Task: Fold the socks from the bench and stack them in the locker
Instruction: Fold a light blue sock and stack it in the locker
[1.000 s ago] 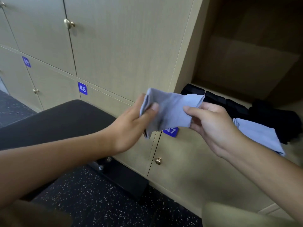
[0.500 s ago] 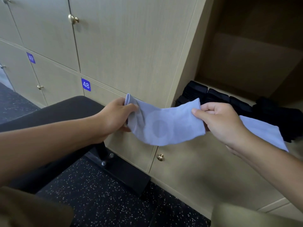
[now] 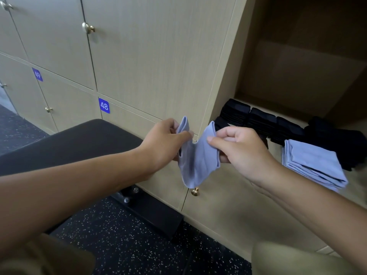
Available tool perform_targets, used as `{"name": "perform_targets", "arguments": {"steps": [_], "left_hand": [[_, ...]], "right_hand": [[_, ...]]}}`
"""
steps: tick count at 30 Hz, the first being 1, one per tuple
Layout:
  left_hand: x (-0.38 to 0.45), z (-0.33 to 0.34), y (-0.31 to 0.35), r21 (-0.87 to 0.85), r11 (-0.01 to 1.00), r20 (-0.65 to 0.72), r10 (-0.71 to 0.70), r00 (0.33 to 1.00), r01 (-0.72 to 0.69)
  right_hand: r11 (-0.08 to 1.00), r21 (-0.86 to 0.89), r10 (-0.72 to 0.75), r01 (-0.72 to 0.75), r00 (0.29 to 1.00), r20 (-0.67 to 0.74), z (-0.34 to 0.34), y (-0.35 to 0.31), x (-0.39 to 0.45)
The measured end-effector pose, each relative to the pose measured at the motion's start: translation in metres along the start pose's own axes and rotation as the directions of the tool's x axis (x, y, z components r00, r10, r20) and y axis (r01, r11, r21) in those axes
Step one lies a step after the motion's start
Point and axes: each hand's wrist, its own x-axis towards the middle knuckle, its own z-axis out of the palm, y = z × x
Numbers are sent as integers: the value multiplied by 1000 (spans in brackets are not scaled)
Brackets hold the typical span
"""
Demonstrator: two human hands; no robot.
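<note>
A light blue sock [image 3: 198, 157] hangs in a U between my hands in front of the lockers. My left hand [image 3: 162, 141] pinches one end and my right hand [image 3: 240, 149] pinches the other, the two ends close together and the middle sagging. In the open locker [image 3: 297, 76] at the right lie several folded black socks [image 3: 264, 121] in a row and a folded stack of light blue socks [image 3: 313, 163] near its front edge. The dark bench [image 3: 75, 143] lies under my left forearm, with no socks visible on it.
Closed wooden locker doors with brass knobs [image 3: 88, 28] fill the wall, with blue number tags such as 48 [image 3: 104, 105]. A lower door knob [image 3: 195, 191] sits just below the hanging sock. The floor [image 3: 123, 241] is dark and speckled.
The sock was stretched flat between my hands half a second ago. My hands have come together, and the sock now folds down in the middle.
</note>
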Motion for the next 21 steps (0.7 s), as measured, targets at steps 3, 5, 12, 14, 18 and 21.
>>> {"name": "perform_targets", "arguments": {"steps": [3, 5, 12, 14, 18, 21], "left_hand": [[1, 7, 0, 27, 999, 22, 27, 999, -27], [-1, 12, 2, 35, 998, 33, 42, 999, -44], [-5, 22, 12, -207, 978, 170, 7, 985, 29], [-5, 22, 12, -219, 975, 200, 20, 980, 25], [-3, 21, 8, 47, 994, 74, 97, 993, -100], [3, 18, 4, 102, 994, -120, 61, 991, -48]], "right_hand": [[994, 100, 47, -46, 999, -4, 3, -2, 2], [984, 159, 73, -73, 997, 8, 6, -3, 2], [982, 165, 90, -94, 995, 32, 4, -1, -1], [989, 119, 87, -87, 996, 6, 1, 1, -2], [985, 142, 108, -94, 990, -93, -8, 6, 1], [944, 312, 142, -105, 985, -99, -18, 4, 4]]}}
